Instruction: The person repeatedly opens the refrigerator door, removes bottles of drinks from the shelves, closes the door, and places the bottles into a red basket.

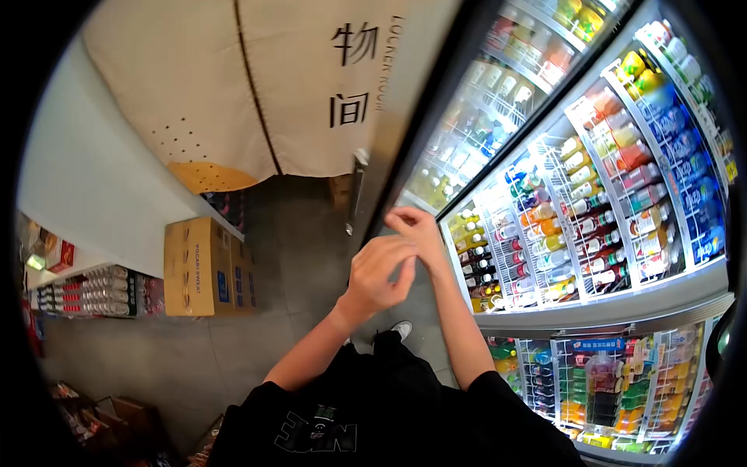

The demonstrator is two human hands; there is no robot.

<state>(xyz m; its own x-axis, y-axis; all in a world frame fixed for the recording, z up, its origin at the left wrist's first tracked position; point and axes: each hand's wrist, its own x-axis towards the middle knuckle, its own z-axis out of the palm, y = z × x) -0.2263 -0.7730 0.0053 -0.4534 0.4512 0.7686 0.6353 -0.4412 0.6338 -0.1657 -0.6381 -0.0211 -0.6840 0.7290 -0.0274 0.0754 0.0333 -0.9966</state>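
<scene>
My left hand (380, 271) is in front of my body, palm turned inward. Its thumb stands apart from the bent fingers, and nothing shows in it. Just beyond it, partly overlapped by it, is my right hand (419, 233), with loosely bent fingers and no visible object. The right fingertips lie over the dark edge of a glass fridge door (459, 117); whether they touch it I cannot tell. To the right of both hands stands a lit drinks fridge (537, 307) with slanted shelves of bottles (580, 187).
A cream curtain (303, 86) hangs across a doorway ahead. On the left are a cardboard carton (189, 268), a white counter (93, 163) and packs of bottles (85, 292). Below the fridge is a lower chilled display (615, 342). Grey tile floor (257, 342) runs between.
</scene>
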